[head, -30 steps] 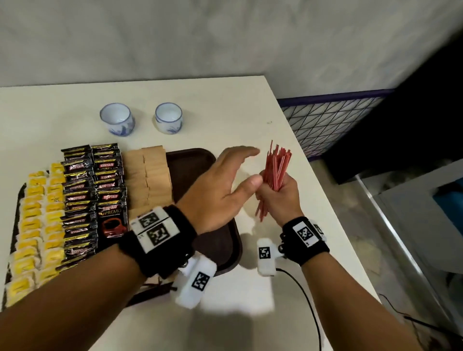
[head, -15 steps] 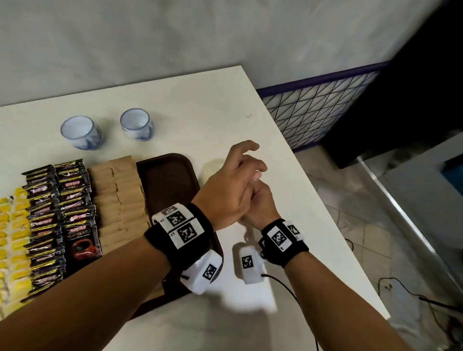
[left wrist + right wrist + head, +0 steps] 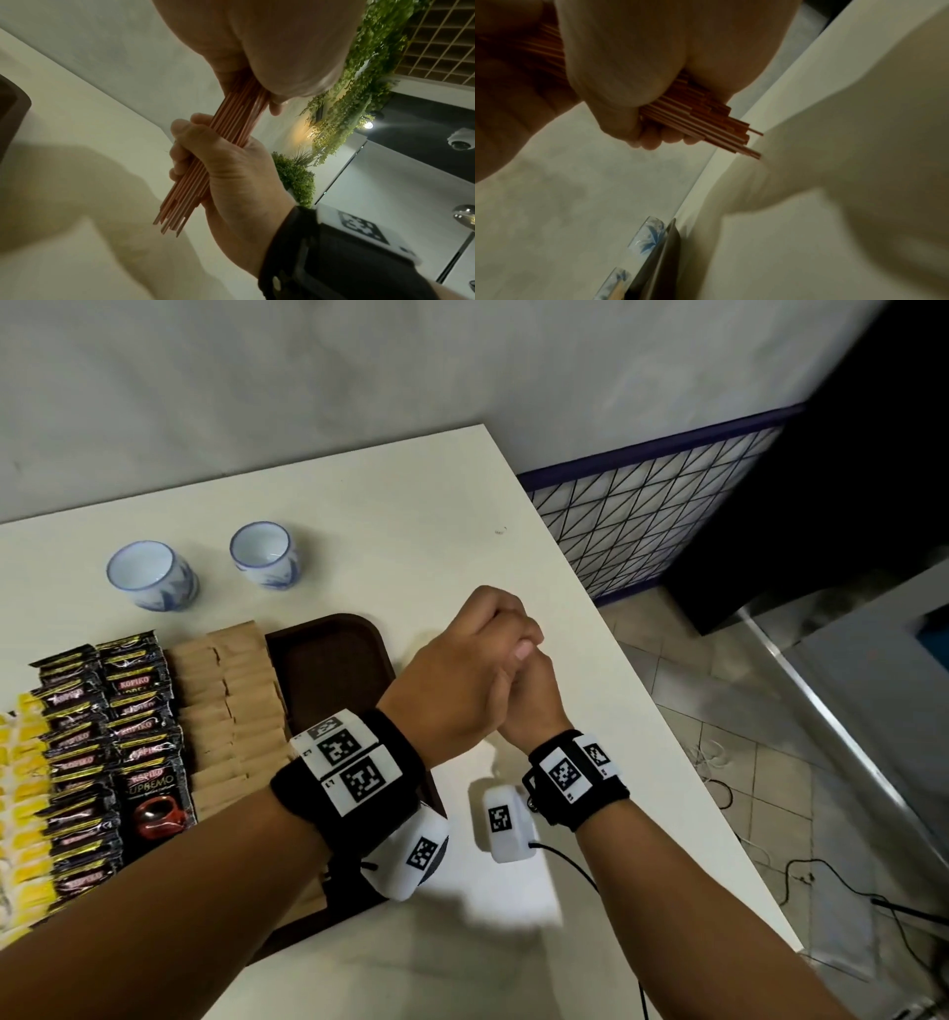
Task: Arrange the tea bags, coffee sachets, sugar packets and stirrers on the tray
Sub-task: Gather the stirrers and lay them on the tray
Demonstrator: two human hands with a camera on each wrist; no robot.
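Both hands hold one bundle of thin red stirrers [image 3: 236, 115] above the white table, just right of the brown tray [image 3: 334, 660]. My right hand [image 3: 534, 706] grips the bundle's middle, fingers wrapped round it [image 3: 231, 166]. My left hand [image 3: 462, 680] is curled over the upper end [image 3: 270, 50] and hides the stirrers in the head view. The bundle's uneven ends [image 3: 721, 125] stick out past the fingers. On the tray lie rows of yellow tea bags [image 3: 25, 762], black coffee sachets [image 3: 102, 737] and brown sugar packets [image 3: 226, 701].
Two blue-and-white cups [image 3: 151, 575] [image 3: 264, 554] stand on the table behind the tray. The table's right edge [image 3: 642, 726] runs close to the hands, with tiled floor and cables below. A cable trails from the right wrist camera [image 3: 506, 819].
The left hand, open beside the upright bundle a second ago, has closed over its top. The stirrers no longer show in the head view.
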